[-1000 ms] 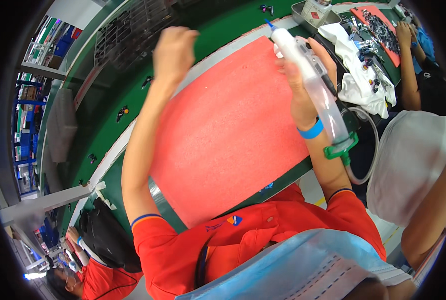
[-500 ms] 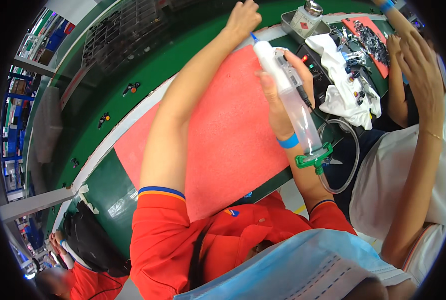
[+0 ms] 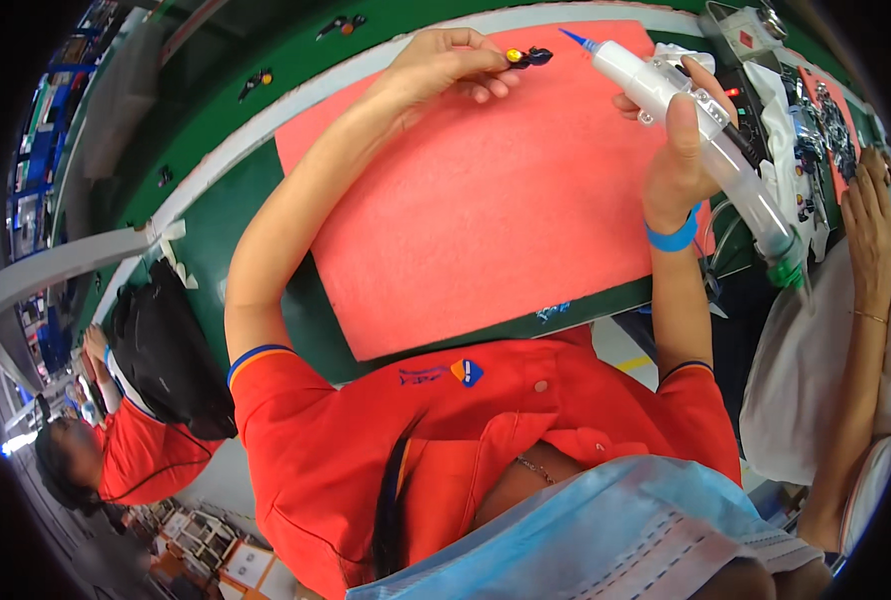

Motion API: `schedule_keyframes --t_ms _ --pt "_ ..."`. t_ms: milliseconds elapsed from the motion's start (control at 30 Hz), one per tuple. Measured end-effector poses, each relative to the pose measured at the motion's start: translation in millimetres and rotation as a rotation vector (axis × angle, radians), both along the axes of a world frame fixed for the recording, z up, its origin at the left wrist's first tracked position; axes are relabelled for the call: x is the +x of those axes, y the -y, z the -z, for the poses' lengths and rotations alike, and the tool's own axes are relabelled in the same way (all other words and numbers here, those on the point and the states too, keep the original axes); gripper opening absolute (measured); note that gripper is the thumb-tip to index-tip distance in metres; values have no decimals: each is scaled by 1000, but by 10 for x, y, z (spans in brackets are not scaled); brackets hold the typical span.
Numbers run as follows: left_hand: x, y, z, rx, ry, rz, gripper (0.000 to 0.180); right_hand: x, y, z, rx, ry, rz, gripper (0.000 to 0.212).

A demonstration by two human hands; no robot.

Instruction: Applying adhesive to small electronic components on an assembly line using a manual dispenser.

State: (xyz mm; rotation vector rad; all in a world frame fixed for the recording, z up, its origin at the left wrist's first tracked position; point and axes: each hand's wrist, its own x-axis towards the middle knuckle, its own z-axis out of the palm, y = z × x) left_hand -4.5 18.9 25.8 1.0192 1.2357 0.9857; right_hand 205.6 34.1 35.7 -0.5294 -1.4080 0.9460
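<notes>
Above the red mat (image 3: pixel 486 200), my left hand (image 3: pixel 441 65) pinches a small black part with an orange-yellow round end (image 3: pixel 534 57) between thumb and fingers. My right hand (image 3: pixel 688 150) is wrapped round a dispensing syringe (image 3: pixel 638 82) with a white front section, a clear barrel and a green rear clamp (image 3: pixel 788 270). Its blue tapered tip (image 3: pixel 578 40) points left toward the black part, with a small gap between them. A blue band circles my right wrist.
Similar small parts (image 3: pixel 256 82) lie on the green surface beyond the pale rail. Right of the mat are a control box (image 3: pixel 748 105) with a red light, a white cloth (image 3: pixel 781 135) and loose metal parts (image 3: pixel 834 130). A co-worker's hand (image 3: pixel 871 195) is at the far right.
My left hand has come back over the mat and now shows the small black part in its fingers. The syringe has shifted right in the picture, and the view has moved.
</notes>
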Motion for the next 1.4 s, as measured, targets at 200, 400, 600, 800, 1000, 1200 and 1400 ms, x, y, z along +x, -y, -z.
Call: schedule_keyframes --t_ms 200,400,600,800,1000,1200,1400 --pt "78 124 230 16 92 -102 13 -50 3 203 108 131 56 37" --pt "152 154 210 28 65 -74 14 -128 94 156 24 70 -32 36" --pt "244 213 146 -31 150 6 15 -216 80 121 236 495 -22 40" --pt "241 235 124 -112 225 20 15 -261 127 -34 -343 246 -216 44" --pt "216 217 125 -87 207 -3 16 -203 77 87 -291 119 -96 49" --pt "132 179 246 -9 155 -37 20 -63 36 184 -33 112 -19 36" --pt "167 175 247 25 130 -14 22 4 -17 238 349 374 242 24"
